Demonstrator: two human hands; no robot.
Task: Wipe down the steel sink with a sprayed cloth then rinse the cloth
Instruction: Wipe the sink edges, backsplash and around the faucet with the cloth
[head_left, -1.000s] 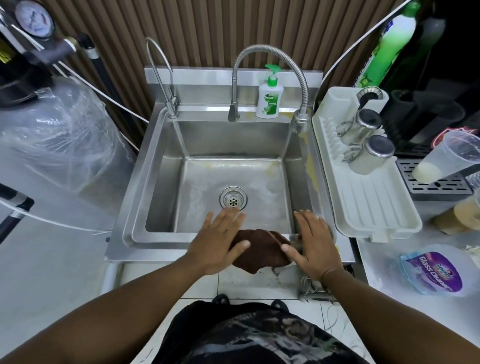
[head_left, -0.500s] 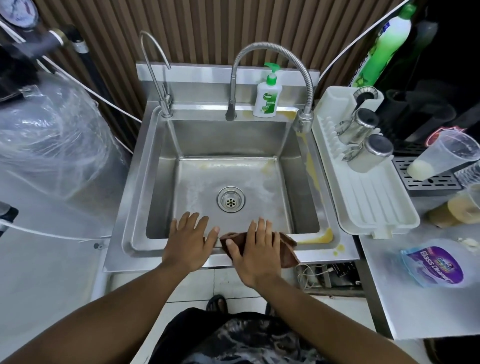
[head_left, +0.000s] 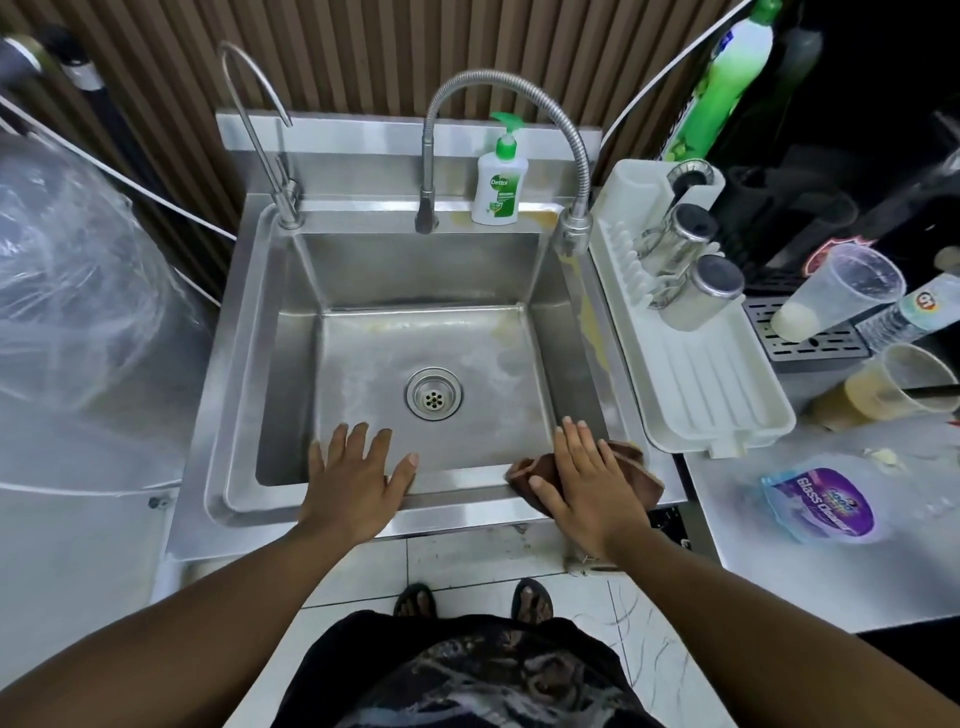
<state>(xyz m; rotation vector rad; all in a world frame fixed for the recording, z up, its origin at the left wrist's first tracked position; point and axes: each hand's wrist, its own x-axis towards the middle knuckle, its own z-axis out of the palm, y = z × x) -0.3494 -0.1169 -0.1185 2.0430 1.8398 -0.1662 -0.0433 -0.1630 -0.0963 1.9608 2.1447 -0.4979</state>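
Note:
The steel sink (head_left: 244, 364) fills the middle of the view, with a round drain (head_left: 434, 399) in its basin and yellowish stains along its right rim and back ledge. A brown cloth (head_left: 631, 462) lies on the front right corner of the rim. My right hand (head_left: 587, 480) presses flat on the cloth with straight fingers. Flat on the front rim left of it rests my left hand (head_left: 356, 480), fingers spread, holding nothing. A flexible steel faucet (head_left: 519, 88) arches over the back of the basin.
A thin tap (head_left: 260, 130) stands at the back left and a soap pump bottle (head_left: 500, 182) on the back ledge. A white drying rack (head_left: 717, 395) with steel cups sits right of the sink. A glass cleaner pouch (head_left: 826, 501) and plastic cups (head_left: 841, 291) lie on the right counter.
My right hand slid the cloth along the front rim, first left toward the middle, then back to the right corner. My left hand came off the cloth and settled flat on the rim.

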